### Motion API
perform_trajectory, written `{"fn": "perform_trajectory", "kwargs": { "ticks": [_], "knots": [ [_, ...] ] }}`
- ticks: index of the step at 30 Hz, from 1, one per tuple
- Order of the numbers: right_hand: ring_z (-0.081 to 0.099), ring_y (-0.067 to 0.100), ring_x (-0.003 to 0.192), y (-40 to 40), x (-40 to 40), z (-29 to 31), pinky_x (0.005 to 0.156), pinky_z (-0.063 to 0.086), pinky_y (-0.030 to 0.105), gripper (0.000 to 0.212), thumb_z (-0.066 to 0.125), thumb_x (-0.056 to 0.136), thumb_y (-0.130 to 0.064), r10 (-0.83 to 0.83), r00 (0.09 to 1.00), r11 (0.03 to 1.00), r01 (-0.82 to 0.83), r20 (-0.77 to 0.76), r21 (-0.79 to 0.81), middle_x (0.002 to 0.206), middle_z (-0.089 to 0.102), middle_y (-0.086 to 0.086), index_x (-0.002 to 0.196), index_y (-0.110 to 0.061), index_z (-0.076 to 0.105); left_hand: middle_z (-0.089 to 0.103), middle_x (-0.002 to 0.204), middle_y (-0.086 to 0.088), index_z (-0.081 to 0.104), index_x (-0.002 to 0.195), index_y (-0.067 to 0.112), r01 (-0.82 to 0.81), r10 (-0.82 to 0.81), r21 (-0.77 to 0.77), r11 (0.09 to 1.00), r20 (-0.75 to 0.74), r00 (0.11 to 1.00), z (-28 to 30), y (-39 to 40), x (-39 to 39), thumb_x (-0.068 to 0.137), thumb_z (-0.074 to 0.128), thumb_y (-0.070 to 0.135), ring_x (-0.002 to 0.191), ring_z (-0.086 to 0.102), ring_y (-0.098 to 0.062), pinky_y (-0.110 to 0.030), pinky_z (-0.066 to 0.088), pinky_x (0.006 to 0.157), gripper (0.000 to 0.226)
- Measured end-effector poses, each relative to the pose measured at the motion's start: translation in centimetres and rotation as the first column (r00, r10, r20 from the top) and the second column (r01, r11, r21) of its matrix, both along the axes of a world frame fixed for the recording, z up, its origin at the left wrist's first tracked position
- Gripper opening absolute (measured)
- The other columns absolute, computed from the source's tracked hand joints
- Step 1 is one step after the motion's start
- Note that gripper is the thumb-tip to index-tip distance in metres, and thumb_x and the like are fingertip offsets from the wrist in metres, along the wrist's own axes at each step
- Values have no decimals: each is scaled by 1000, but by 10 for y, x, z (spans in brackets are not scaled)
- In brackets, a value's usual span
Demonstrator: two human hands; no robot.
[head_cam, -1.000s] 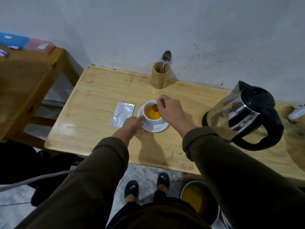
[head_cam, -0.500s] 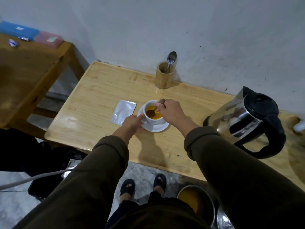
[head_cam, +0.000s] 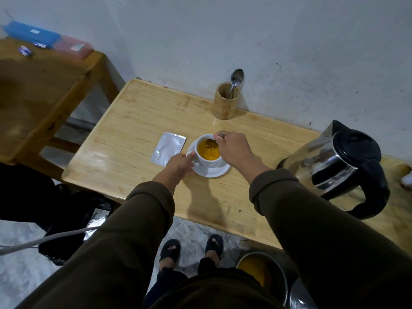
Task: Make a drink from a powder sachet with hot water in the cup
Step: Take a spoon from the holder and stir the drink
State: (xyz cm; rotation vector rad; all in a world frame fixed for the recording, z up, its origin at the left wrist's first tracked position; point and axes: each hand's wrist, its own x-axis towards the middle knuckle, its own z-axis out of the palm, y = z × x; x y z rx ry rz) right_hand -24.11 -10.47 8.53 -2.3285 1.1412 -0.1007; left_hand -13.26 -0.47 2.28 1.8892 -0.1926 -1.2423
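A white cup [head_cam: 206, 161] full of orange-yellow drink stands on a white saucer [head_cam: 214, 171] in the middle of the light wooden table [head_cam: 133, 121]. My right hand [head_cam: 234, 148] pinches a spoon [head_cam: 210, 142] whose bowl dips into the drink at the cup's far side. My left hand [head_cam: 179, 165] grips the cup's handle and the saucer's left edge. A silver sachet [head_cam: 168, 148] lies flat just left of the saucer. The steel kettle [head_cam: 338, 162] with black lid and handle stands at the right.
A wooden holder [head_cam: 225, 101] with a second spoon [head_cam: 236, 78] stands against the wall behind the cup. A darker wooden table [head_cam: 40, 90] with blue and pink boxes is at the left. Metal pots [head_cam: 260, 270] sit on the floor by my feet.
The spoon's bowl has moved round inside the cup, from the near side to the far side. My left hand stays on the cup. The camera has shifted slightly.
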Motion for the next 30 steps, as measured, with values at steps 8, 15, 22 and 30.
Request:
{"fn": "perform_trajectory", "kwargs": {
  "ticks": [8, 15, 22, 30],
  "knots": [
    [61, 30, 101, -1, 1, 2, 91, 48, 37, 36, 40, 97, -26, 23, 1000, 997, -23, 0, 80, 102, 71, 16, 101, -4, 68, 59, 102, -9, 55, 125, 3, -14, 14, 9, 1000, 8, 1000, -1, 0, -1, 95, 51, 38, 91, 59, -23, -19, 42, 56, 47],
    [60, 32, 101, -4, 1, 3, 80, 48, 35, 32, 37, 99, -22, 1, 999, 999, -3, -51, -39, 106, 68, 15, 107, -8, 64, 59, 103, -10, 54, 125, 2, -18, 18, 9, 1000, 8, 1000, 2, 1, -1, 95, 49, 37, 93, 59, -23, -19, 39, 51, 46],
    [61, 31, 101, 0, 0, 3, 88, 48, 37, 35, 36, 99, -26, 26, 999, 998, -24, -38, 54, 105, 71, 13, 101, -13, 68, 58, 103, -10, 54, 125, 1, -11, 12, 10, 1000, -4, 1000, 2, 0, -1, 96, 49, 36, 92, 58, -23, -29, 50, 79, 46],
    [59, 30, 98, -5, -2, 2, 78, 44, 33, 29, 37, 99, -24, -6, 999, 1000, 7, -36, 21, 103, 67, 15, 104, -9, 62, 59, 102, -9, 54, 124, 1, 1, -2, 16, 1000, 12, 1000, 3, 1, 0, 95, 49, 37, 84, 61, -21, -16, 41, 42, 46]
  ]
}}
